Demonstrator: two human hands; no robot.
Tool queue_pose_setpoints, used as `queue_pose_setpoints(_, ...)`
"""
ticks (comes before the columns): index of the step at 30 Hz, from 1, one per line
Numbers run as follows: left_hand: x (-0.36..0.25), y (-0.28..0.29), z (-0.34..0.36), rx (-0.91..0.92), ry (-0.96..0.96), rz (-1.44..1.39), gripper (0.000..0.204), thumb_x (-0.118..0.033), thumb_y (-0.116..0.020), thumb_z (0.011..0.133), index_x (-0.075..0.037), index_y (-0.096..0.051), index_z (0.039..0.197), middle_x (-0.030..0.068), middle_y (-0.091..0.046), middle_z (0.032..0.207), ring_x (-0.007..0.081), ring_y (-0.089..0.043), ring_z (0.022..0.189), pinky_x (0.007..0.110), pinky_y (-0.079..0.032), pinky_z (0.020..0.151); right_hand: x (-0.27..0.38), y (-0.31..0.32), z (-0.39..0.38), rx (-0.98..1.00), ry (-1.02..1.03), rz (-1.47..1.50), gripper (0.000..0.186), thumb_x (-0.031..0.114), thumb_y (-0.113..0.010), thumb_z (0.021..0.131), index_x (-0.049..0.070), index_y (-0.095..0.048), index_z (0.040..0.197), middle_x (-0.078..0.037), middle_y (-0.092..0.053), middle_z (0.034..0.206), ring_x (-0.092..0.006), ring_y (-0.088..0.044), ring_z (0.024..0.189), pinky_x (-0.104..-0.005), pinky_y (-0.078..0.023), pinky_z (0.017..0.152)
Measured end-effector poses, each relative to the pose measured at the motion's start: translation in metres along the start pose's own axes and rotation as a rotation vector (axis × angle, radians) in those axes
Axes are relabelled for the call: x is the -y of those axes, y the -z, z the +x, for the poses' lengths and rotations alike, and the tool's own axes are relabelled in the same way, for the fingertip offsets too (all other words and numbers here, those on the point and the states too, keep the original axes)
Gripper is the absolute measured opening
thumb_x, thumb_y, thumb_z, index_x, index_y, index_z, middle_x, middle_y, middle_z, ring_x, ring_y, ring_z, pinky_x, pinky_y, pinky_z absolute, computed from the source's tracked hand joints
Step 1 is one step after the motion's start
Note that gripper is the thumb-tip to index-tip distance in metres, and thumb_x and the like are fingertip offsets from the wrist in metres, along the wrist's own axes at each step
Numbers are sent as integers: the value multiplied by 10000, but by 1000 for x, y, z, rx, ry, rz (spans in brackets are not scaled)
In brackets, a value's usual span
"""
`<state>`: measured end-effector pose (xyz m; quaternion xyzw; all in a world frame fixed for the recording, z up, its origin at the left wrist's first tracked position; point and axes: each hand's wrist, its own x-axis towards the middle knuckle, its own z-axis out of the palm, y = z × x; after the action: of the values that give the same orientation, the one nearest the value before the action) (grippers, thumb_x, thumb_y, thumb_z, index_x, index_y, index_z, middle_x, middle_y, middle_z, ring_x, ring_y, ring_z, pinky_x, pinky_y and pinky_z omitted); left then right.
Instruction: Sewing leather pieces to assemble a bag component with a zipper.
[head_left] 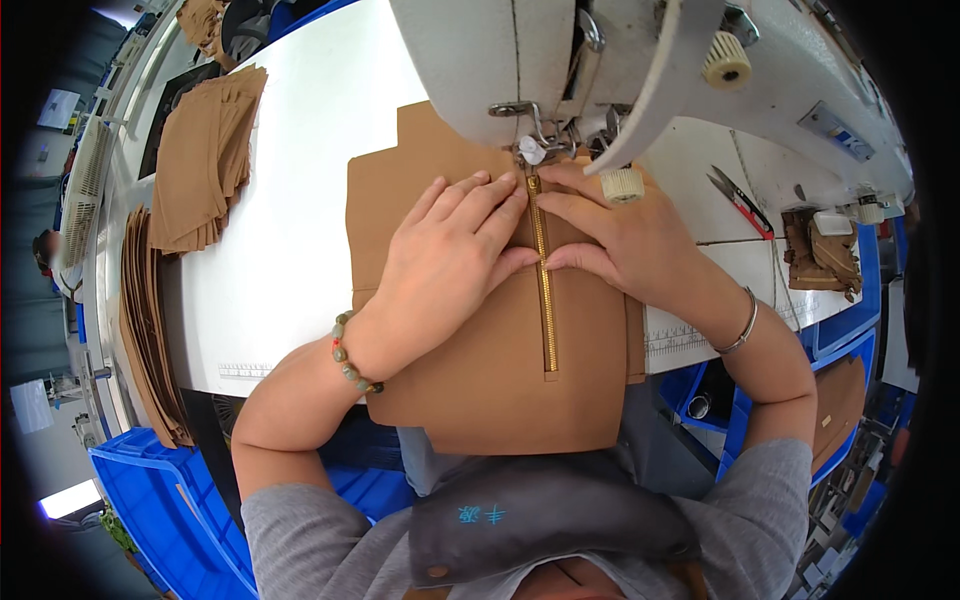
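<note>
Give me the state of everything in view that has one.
Gold-toned zipper, closed
Brown panel, laid flat
Left hand, open, resting on panel
Right hand, open, resting on panel
Thread snips, blades apart
Sewing machine, running or stopped: cannot tell
Upper-left brown pieces, stacked

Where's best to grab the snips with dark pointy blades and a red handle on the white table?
Probably by the red handle, coming from the near right. The snips lie flat with that end nearer, and their dark, pointed blades aim away to the far left, so you'd stay clear of them.
</note>
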<state>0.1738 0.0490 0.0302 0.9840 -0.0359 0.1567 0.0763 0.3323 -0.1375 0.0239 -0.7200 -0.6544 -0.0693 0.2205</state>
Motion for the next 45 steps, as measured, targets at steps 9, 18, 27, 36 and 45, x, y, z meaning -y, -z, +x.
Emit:
queue_pose_setpoints(9, -1, 4, -4, -16, 42, -196, 781, -422, -851, 745, -10, -633, 1372, 148, -659, 1383, 359, -616, 1316, 434, -540, 1063, 5, -1, -5, 1, 51, 0, 683, 486, -823, 743, 34, -712, 1243, -77, -688, 1195, -282, -597, 1231, -506, -396, 1187)
queue_pose_setpoints(18, -3, 3, -2, 42, 6, -126, 765, -425, -832, 755, -13, -650, 1373, 134, -646, 1419, 357, -585, 1361, 437, -536, 1069, 4, -4, -4, 2, 61, -17, 678, 512, -810, 732, 21, -724, 1192, -53, -688, 1156, -252, -612, 1199, -508, -386, 1190)
queue_pose_setpoints(27, 6, 3, 8, 35, 5, -120, 742, -444, -815, 771, -23, -668, 1364, 126, -650, 1413, 348, -579, 1365, 432, -525, 1082, -1, -10, -1, -34, 10, -53, 662, 519, -808, 753, 47, -715, 1208, -67, -691, 1188, -262, -608, 1223, -521, -378, 1195)
queue_pose_setpoints(36, 9, 1, 10, 10, -17, -100, 730, -460, -807, 789, -13, -678, 1352, 129, -645, 1413, 341, -607, 1313, 423, -529, 1070, -4, -10, -1, -26, 14, -50, 649, 502, -818, 756, 56, -720, 1218, -76, -671, 1302, -275, -589, 1274, -516, -366, 1208)
queue_pose_setpoints(45, 8, 0, 12, -11, -6, -67, 684, -441, -813, 780, -26, -711, 1314, 107, -692, 1293, 317, -641, 1253, 407, -544, 1027, -6, -8, 2, -66, 42, -50, 609, 481, -815, 765, 45, -720, 1179, -83, -684, 1284, -283, -596, 1272, -504, -371, 1205)
